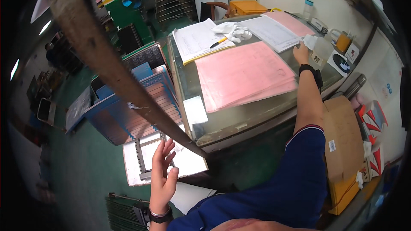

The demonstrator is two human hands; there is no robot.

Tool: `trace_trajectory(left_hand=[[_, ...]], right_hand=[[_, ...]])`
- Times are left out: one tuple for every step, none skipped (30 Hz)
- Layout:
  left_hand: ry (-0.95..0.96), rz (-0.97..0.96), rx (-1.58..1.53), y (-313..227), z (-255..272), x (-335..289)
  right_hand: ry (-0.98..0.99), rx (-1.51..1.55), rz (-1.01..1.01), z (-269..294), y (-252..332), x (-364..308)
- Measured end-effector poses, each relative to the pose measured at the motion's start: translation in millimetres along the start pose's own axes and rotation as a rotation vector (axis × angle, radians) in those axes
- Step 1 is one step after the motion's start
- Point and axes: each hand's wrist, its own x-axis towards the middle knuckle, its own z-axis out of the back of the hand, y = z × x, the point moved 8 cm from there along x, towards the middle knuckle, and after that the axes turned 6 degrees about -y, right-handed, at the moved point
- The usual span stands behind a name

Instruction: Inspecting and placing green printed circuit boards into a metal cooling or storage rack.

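My left hand is raised with its fingers apart and nothing in it, in front of a white board with a dark metal frame on it. My right arm stretches out over the desk. At its end my right hand has its fingers curled, beside a translucent plastic bottle and a crumpled white piece. What those fingers hold, if anything, is hidden. Left of that hand lies a stack of pink sheets. Printed white sheets lie behind the stack.
On the glass-topped desk are a notepad, a yellow marker, white gloves and a small white card. A slanted post crosses before blue-edged panels. A cardboard box stands at right.
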Motion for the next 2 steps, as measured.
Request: trace_trajectory(left_hand=[[-0.006,0.004,-0.012,3.6,-5.6,3.1],[-0.01,0.005,-0.023,7.9,-12.0,6.3]], right_hand=[[0.014,0.049,-0.027,-1.6,-11.1,6.9],[0.027,0.1,-0.055,-2.9,-20.2,13.1]])
